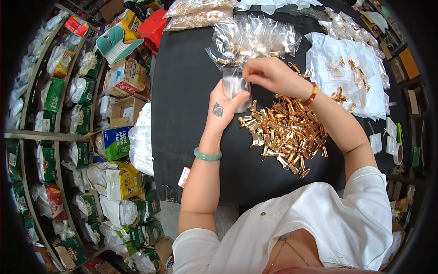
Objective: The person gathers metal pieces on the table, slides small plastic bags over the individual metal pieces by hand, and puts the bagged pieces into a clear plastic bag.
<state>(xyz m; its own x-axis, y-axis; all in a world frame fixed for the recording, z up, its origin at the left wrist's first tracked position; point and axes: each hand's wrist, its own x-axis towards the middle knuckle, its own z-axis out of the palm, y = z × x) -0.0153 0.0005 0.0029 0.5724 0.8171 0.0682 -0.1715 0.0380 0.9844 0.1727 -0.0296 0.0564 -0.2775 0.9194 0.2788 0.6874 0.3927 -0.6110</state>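
Note:
My left hand (224, 102), below a jade bangle, holds a small clear plastic bag (234, 85) upright, thumb across its front. At the bag's upper right edge is my right hand (261, 72), its fingers pinched together; whatever is between them is too small to make out. Under my right forearm lies a big heap of gold-coloured metal clasps (287, 130) on the black table cover (182, 91). Just beyond both hands sits a pile of filled clear bags (255, 36) with gold pieces inside.
White plastic sheeting (319, 59) with scattered clasps lies on the right. Larger filled bags (200, 18) rest at the far edge. Shelves of boxes stand on the left, beside a red stool (153, 29). A tape roll (398, 154) is at the right edge.

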